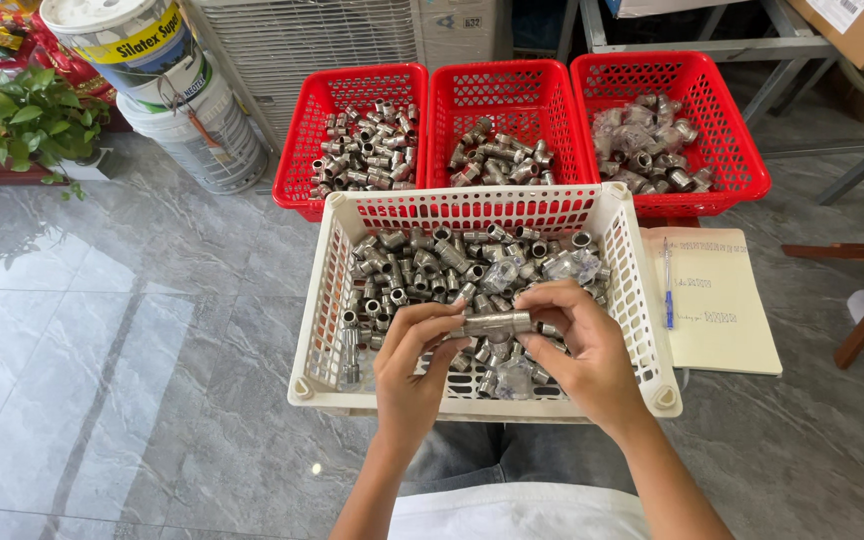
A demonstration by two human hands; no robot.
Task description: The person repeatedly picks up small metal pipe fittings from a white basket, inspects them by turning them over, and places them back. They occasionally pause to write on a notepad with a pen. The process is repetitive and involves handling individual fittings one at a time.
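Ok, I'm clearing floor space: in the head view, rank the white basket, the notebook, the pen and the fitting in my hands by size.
1. White basket, though it is nearest the camera
2. Notebook
3. Pen and metal fitting: alike in length, so unranked; both hands hold the fitting.

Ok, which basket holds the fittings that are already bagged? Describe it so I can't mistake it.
Start at the white basket of loose metal fittings under the hands, then look past it to the row of three red baskets on the floor. The one you want is the right-hand red basket, just beyond the open notebook. Only its fittings sit in clear plastic bags; the other two hold bare ones.
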